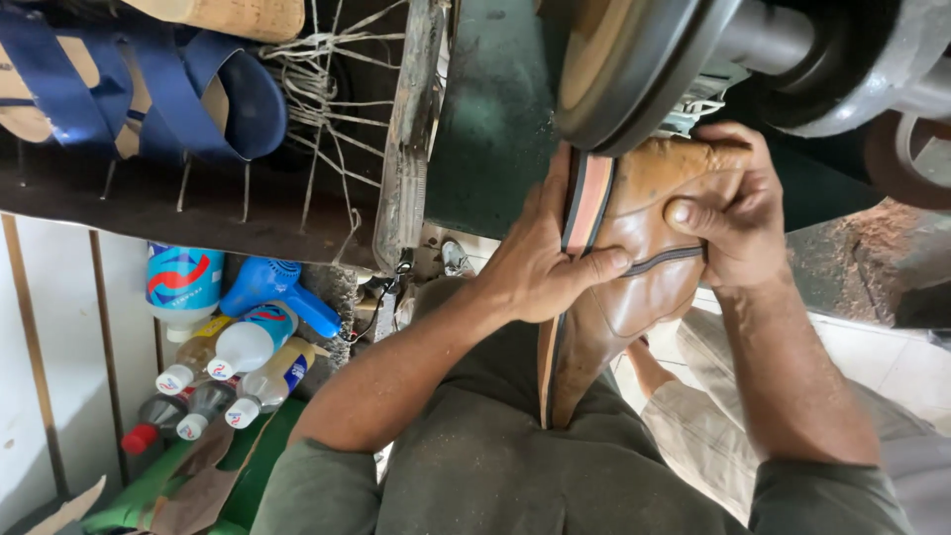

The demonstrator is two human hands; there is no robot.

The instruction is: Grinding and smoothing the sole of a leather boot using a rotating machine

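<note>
- At centre right of the frame, a tan leather shoe (634, 267) is pressed sole-edge up against a spinning-type machine wheel (634, 69) at upper centre.
- Judgement: for a clean result the sole edge should meet the wheel squarely, with steady, even pressure from both sides and fingertips kept below the contact line.
- Left hand (540, 263): fingers closed around the sole side of the shoe, thumb laid across the upper; a firm grasp.
- Right hand (738, 218): fingers curled over the heel end, thumb flat on the leather; also gripping firmly, very near the wheel.
- Lower left of the frame: plastic bottles (228, 367) with white and red caps lie clustered beside a blue hair dryer (277, 292).
- Upper left: blue-strapped sandals (149, 94) rest on a dark shelf (198, 213).
</note>
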